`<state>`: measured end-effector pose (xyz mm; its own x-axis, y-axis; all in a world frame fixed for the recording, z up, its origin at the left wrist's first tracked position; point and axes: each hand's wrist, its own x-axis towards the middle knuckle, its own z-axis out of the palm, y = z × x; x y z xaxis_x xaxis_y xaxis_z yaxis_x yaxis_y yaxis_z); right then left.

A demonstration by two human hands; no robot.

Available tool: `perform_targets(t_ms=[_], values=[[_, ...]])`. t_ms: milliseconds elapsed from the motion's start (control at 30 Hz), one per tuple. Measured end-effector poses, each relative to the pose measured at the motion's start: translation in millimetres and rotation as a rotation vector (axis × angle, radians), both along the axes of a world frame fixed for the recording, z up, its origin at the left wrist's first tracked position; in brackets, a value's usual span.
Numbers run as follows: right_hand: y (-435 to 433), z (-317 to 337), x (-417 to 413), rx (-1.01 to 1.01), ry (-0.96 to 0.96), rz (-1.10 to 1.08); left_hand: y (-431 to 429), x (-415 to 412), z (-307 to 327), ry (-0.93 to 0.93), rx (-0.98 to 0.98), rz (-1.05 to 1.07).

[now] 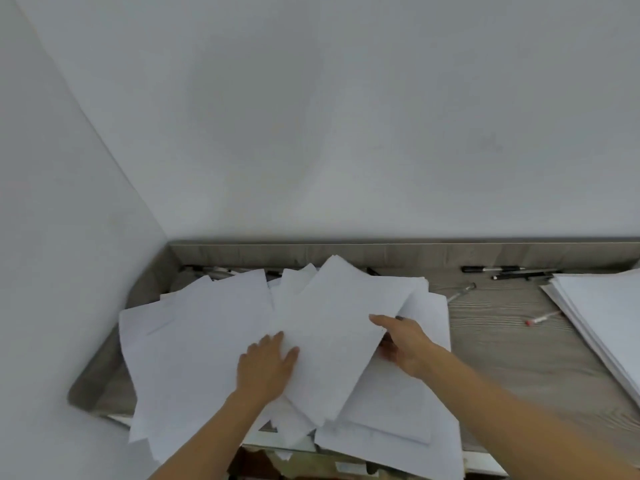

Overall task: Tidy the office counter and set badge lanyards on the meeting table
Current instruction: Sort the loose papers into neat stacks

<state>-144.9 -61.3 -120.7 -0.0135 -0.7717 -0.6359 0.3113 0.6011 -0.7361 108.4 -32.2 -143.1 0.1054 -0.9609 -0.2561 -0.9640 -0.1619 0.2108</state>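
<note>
A heap of loose sheets (194, 341) sprawls across the left end of a grey wood-grain counter (502, 368) set into a white-walled corner, with some sheets hanging over the front edge. The person's left hand (266, 362) lies flat on the heap, fingers fairly straight, fingertips at the left edge of the top sheet (329, 323). The right hand (405, 344) pinches that sheet's right edge, holding that side raised off the pile — thumb on top, fingers curled beneath. Further right, black pens (495, 270) lie along the back lip. A clear pen (460, 293) and a red-tipped pen (542, 318) lie apart on the bare wood — and a squared stack of paper (602, 313) sits at the far right.
</note>
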Motion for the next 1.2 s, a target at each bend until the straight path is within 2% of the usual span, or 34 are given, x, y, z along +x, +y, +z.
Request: perform_targets(t_ms=[67, 133, 167, 233, 333, 467, 633, 767, 900, 1033, 1200], values=[[-3, -7, 16, -0.024, 0.107, -0.043, 2, 0, 4, 0.127, -0.092, -0.042], [-5, -3, 19, -0.059, 0.22, 0.013, -4, 8, 8, 0.269, -0.174, -0.005], [-7, 1, 10, -0.074, 0.266, 0.052, -9, 12, 8, 0.274, -0.213, 0.017], [-13, 10, -9, -0.09, 0.378, 0.111, -17, 33, 3, 0.17, -0.225, 0.079], [-22, 22, -46, -0.067, 0.57, 0.155, -22, 62, -8, -0.016, -0.044, 0.134], [-17, 28, -65, -0.021, 0.684, 0.198, -19, 54, -18, -0.04, 0.011, -0.03], [-11, 26, -48, -0.078, 0.567, 0.094, -15, 8, -15, 0.028, -0.002, -0.255], [-8, 26, -49, -0.051, 0.433, 0.011, -18, -9, -10, 0.03, 0.008, -0.329], [1, 19, -49, -0.004, 0.418, 0.09, -26, 7, -9, 0.09, -0.016, -0.228], [-2, 29, -56, -0.163, 0.451, 0.026, -33, 40, -7, 0.008, -0.113, -0.008], [-22, 63, -64, -0.318, 0.233, -0.054, -30, 81, -9, 0.011, -0.021, 0.228]])
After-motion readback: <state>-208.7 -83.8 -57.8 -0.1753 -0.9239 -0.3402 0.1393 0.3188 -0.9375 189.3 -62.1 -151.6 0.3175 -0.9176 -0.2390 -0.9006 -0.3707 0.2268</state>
